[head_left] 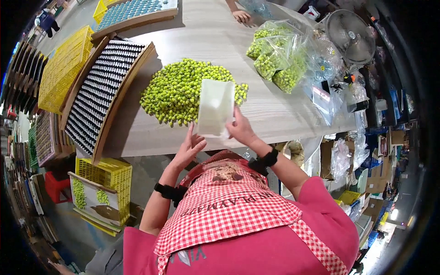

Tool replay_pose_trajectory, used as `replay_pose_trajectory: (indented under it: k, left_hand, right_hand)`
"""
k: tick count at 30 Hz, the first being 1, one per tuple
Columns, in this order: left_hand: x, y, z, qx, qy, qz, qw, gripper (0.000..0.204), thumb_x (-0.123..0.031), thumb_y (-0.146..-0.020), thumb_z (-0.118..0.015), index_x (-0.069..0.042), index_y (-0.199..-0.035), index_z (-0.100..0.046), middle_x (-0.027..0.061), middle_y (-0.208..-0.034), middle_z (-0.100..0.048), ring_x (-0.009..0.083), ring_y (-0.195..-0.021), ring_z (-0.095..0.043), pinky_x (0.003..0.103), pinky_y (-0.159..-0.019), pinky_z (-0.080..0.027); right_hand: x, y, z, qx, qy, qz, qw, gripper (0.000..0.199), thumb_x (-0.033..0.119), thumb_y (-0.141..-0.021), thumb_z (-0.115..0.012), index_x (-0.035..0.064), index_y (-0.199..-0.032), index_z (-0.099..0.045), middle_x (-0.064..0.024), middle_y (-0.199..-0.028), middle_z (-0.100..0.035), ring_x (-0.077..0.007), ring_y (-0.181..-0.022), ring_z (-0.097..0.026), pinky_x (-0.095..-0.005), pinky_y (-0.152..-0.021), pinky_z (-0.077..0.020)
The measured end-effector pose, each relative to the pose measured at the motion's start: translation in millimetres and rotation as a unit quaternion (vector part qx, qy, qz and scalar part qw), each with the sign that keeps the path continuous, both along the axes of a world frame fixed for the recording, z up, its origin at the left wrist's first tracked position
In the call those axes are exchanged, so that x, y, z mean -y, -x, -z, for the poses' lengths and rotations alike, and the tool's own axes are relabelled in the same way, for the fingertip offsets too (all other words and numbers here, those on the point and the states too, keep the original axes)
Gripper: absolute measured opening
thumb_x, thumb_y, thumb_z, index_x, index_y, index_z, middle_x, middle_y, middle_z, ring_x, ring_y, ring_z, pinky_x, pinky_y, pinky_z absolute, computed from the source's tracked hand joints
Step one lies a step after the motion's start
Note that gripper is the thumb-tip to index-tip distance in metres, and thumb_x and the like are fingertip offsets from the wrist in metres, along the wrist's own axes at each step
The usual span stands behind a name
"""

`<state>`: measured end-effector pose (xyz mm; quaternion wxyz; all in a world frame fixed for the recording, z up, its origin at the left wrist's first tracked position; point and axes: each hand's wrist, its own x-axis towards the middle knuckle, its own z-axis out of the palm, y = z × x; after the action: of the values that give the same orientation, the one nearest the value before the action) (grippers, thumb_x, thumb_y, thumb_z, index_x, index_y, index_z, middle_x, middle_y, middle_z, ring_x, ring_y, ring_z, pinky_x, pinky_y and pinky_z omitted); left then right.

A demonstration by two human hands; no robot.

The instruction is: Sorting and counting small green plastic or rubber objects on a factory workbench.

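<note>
A heap of small bright green pieces with dark spots (176,94) is spread on the pale table (266,123). Over its right part, a shallow white translucent rectangular tray (216,103) is tilted, its near right corner gripped by my right hand (242,129). The tray hides the pieces beneath it. My left hand (188,149) is at the table's near edge, just left of the tray's near corner. Its fingers are apart, the index finger stretched toward the heap, and I see nothing in it.
Clear bags of green pieces (288,75) lie at the right. A wood-framed rack with black and white rows (103,94) stands left, beside a yellow crate (64,68). A blue-dotted panel (133,16) is at the far left. Another person's hand (242,17) rests at the far edge. A fan (350,36) stands right.
</note>
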<state>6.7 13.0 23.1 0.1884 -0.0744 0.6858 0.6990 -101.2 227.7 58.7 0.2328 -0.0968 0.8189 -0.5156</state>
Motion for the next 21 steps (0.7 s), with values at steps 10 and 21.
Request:
replay_pose_trajectory:
  k: [10,21]
  left_hand:
    - [21.7,-40.9,23.7,0.013,-0.162,-0.399,0.902,0.052,-0.017,-0.08,-0.049,-0.008,-0.13,-0.04,0.0092,-0.115,-0.053,0.0195,-0.106,-0.055,0.034,-0.086,-0.048]
    - [-25.5,-67.7,-20.9,0.101,-0.03,-0.277,0.955,0.082,-0.015,-0.069,-0.053,-0.007,-0.146,-0.027,0.0096,-0.136,-0.045,0.0218,-0.124,-0.043,0.032,-0.104,-0.035]
  right_hand:
    - [-13.7,78.7,50.4,-0.397,-0.041,-0.131,0.908,0.05,0.027,-0.095,-0.055,0.0103,-0.141,-0.043,-0.0142,-0.129,-0.055,-0.0324,-0.121,-0.051,-0.0415,-0.098,-0.042]
    - [-104.2,143.1,136.6,-0.383,-0.273,-0.188,0.862,0.054,0.037,-0.098,-0.044,0.015,-0.146,-0.035,-0.0094,-0.153,-0.03,-0.0312,-0.143,-0.022,-0.0459,-0.115,-0.0197]
